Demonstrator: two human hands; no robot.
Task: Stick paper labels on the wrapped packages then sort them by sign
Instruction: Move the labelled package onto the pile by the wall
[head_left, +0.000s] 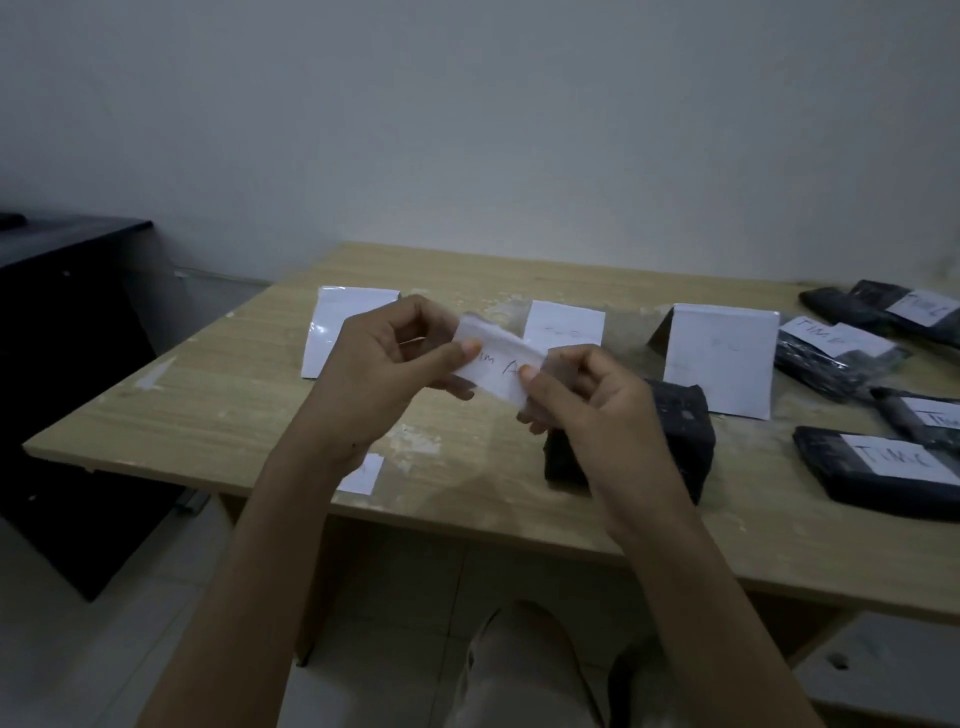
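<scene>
I hold a white paper label (497, 366) with handwriting above the table. My left hand (387, 358) pinches its left end and my right hand (589, 395) pinches its right end. Behind and below my right hand lies a black wrapped package (680, 431) with no label showing. Three folded white signs stand in a row: a left sign (332, 332), a middle sign (563, 325) and a right sign (719, 358). Several labelled black packages (883, 467) lie at the right.
The wooden table (218, 395) has a small white paper (363, 473) near its front edge by my left wrist. A dark cabinet (62, 322) stands at the left. A white wall is behind the table. My knee (519, 670) shows below.
</scene>
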